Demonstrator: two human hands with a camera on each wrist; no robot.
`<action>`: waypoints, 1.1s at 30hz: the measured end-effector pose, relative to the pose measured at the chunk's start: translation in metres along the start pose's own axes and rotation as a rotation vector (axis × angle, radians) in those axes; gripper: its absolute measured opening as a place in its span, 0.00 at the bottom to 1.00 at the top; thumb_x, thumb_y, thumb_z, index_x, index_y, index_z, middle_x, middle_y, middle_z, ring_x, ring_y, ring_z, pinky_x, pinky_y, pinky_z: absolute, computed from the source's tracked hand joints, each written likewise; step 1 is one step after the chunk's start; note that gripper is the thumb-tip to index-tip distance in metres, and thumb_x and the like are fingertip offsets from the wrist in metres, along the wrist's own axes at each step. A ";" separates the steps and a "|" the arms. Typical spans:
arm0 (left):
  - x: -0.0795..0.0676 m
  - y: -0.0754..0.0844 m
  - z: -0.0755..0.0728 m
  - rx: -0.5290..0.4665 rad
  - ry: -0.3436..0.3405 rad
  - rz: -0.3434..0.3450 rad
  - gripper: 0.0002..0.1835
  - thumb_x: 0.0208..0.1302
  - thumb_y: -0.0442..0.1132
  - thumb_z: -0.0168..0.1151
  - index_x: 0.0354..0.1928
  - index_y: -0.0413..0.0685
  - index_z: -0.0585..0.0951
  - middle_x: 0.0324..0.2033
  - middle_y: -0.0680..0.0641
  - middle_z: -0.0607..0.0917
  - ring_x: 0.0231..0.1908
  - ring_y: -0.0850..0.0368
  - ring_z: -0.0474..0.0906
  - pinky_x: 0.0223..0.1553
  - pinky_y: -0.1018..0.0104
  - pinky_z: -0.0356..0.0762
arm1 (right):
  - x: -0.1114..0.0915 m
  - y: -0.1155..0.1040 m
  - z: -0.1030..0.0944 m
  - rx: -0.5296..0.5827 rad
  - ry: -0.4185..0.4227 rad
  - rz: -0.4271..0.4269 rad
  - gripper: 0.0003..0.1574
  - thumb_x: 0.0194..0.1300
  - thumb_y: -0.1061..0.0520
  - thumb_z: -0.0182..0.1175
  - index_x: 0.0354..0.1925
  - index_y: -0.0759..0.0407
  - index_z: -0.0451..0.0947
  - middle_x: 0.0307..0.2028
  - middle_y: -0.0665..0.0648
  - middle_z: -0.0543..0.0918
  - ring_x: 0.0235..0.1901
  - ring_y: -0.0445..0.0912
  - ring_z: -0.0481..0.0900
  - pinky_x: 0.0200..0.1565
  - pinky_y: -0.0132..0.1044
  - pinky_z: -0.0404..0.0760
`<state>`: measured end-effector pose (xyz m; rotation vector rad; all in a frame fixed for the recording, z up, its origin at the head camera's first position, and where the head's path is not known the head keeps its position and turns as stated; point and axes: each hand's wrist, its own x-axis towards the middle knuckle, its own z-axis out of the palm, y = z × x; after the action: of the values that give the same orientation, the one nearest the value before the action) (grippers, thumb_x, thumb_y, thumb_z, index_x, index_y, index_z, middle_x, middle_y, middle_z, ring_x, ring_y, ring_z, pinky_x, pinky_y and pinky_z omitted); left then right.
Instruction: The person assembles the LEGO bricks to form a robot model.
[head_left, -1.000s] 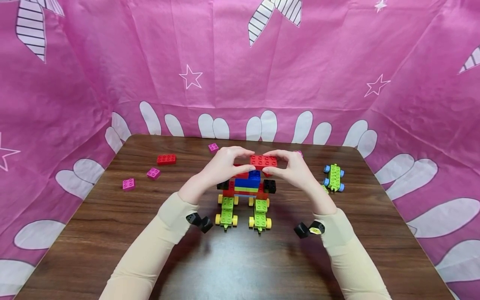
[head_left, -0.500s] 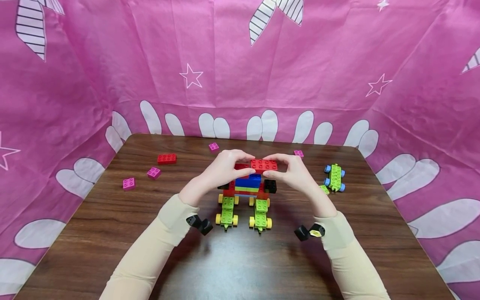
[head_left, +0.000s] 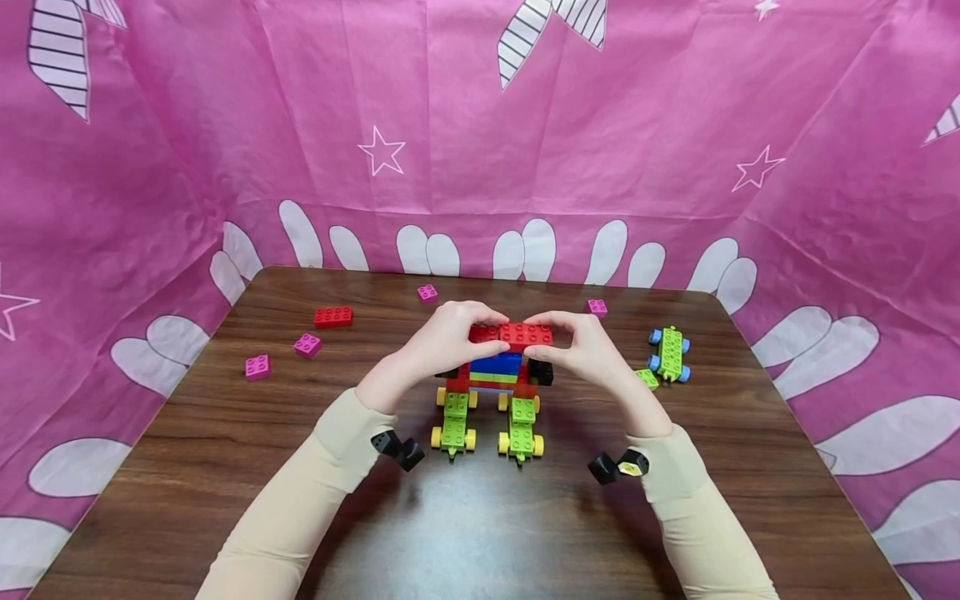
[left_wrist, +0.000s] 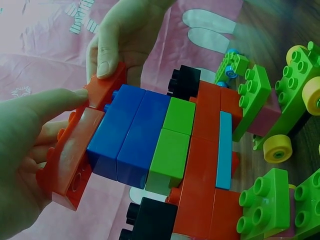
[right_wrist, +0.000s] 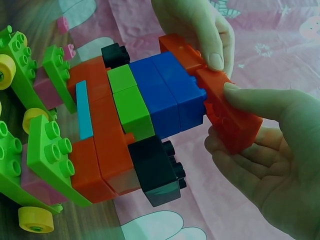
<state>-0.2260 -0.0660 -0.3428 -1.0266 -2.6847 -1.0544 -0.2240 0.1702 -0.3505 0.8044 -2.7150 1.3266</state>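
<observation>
Both hands hold a red building brick [head_left: 527,335] at the top of a built figure. My left hand [head_left: 444,337] pinches its left end between thumb and fingers, and my right hand [head_left: 589,343] pinches its right end. In the right wrist view this red brick [right_wrist: 232,112] sits slightly tilted, with blue studs showing beneath it. Beside it, a second red brick [left_wrist: 80,150] lies on the blue bricks [left_wrist: 130,132]. Below come green bricks [left_wrist: 172,142], red bricks, black side bricks [right_wrist: 157,170] and two green wheeled bases [head_left: 454,425] with yellow wheels.
On the brown table [head_left: 480,533] lie a red brick [head_left: 333,317] and several pink bricks [head_left: 307,345] at the left and back. A green car base [head_left: 671,352] with blue wheels stands at the right, near a small green brick [head_left: 647,379]. Pink cloth surrounds the table.
Both hands have lowered the red brick onto the top of the figure, beside the other red brick. The wheeled bases have stayed where they were.
</observation>
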 end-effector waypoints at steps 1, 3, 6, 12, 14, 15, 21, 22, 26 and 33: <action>0.000 0.000 0.000 0.001 -0.002 0.001 0.20 0.60 0.44 0.68 0.52 0.42 0.83 0.47 0.45 0.86 0.47 0.54 0.81 0.51 0.63 0.79 | 0.000 0.001 0.000 0.001 -0.003 -0.002 0.23 0.56 0.54 0.71 0.50 0.60 0.81 0.38 0.57 0.86 0.36 0.47 0.81 0.38 0.36 0.81; 0.000 0.000 0.000 0.007 -0.004 0.005 0.20 0.60 0.44 0.68 0.51 0.42 0.83 0.46 0.45 0.86 0.47 0.54 0.81 0.51 0.64 0.79 | 0.000 0.002 0.001 0.003 -0.006 -0.003 0.23 0.56 0.54 0.71 0.50 0.60 0.81 0.38 0.57 0.86 0.36 0.46 0.80 0.39 0.38 0.81; 0.000 0.000 0.000 0.018 -0.007 0.005 0.20 0.59 0.44 0.69 0.51 0.42 0.83 0.46 0.45 0.86 0.47 0.55 0.81 0.50 0.64 0.79 | 0.000 0.002 0.001 0.004 -0.013 -0.003 0.24 0.56 0.54 0.71 0.50 0.60 0.81 0.39 0.57 0.86 0.36 0.47 0.80 0.39 0.40 0.81; 0.000 -0.001 0.001 0.038 -0.017 0.003 0.20 0.59 0.45 0.69 0.51 0.43 0.83 0.46 0.46 0.86 0.47 0.55 0.81 0.50 0.63 0.79 | -0.001 0.002 0.002 0.004 -0.022 0.006 0.24 0.55 0.53 0.72 0.50 0.59 0.82 0.39 0.56 0.86 0.37 0.47 0.80 0.39 0.38 0.81; 0.000 0.000 0.001 0.043 -0.019 0.004 0.20 0.59 0.45 0.69 0.50 0.43 0.83 0.46 0.46 0.86 0.47 0.55 0.81 0.50 0.63 0.79 | -0.001 0.003 0.002 0.001 -0.023 0.008 0.24 0.56 0.53 0.71 0.50 0.59 0.81 0.39 0.56 0.86 0.37 0.46 0.80 0.39 0.37 0.81; 0.000 0.000 0.000 0.045 -0.020 0.004 0.20 0.59 0.45 0.69 0.50 0.43 0.84 0.46 0.46 0.86 0.46 0.55 0.81 0.50 0.63 0.79 | -0.001 0.003 0.002 0.001 -0.023 0.008 0.24 0.56 0.53 0.71 0.50 0.59 0.81 0.39 0.56 0.86 0.37 0.46 0.80 0.39 0.36 0.80; 0.000 0.000 0.001 0.053 -0.025 0.004 0.19 0.58 0.45 0.69 0.50 0.43 0.84 0.45 0.46 0.86 0.45 0.55 0.80 0.49 0.64 0.79 | -0.002 0.005 0.002 0.004 -0.025 0.003 0.24 0.55 0.53 0.72 0.50 0.58 0.81 0.40 0.56 0.86 0.37 0.47 0.80 0.39 0.39 0.81; 0.000 0.000 0.000 0.052 -0.025 0.004 0.19 0.58 0.45 0.69 0.49 0.43 0.84 0.45 0.46 0.86 0.45 0.55 0.81 0.49 0.63 0.79 | -0.002 0.005 0.002 0.003 -0.026 0.000 0.24 0.55 0.53 0.72 0.50 0.58 0.81 0.40 0.55 0.86 0.37 0.47 0.80 0.39 0.40 0.81; 0.000 0.000 0.000 0.039 -0.025 0.002 0.19 0.58 0.45 0.69 0.49 0.43 0.84 0.45 0.46 0.86 0.46 0.55 0.81 0.49 0.63 0.80 | 0.000 0.006 0.003 -0.002 -0.029 -0.021 0.24 0.55 0.53 0.72 0.51 0.57 0.81 0.40 0.55 0.86 0.37 0.46 0.79 0.40 0.41 0.81; -0.001 0.000 0.000 0.019 -0.021 0.012 0.19 0.58 0.44 0.70 0.49 0.43 0.84 0.44 0.46 0.87 0.46 0.55 0.82 0.50 0.64 0.80 | 0.004 0.002 0.008 0.027 -0.041 -0.060 0.23 0.55 0.54 0.72 0.50 0.56 0.82 0.40 0.55 0.86 0.35 0.46 0.79 0.37 0.39 0.82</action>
<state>-0.2253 -0.0661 -0.3428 -1.0552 -2.6964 -1.0191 -0.2269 0.1633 -0.3556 0.9175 -2.6865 1.3519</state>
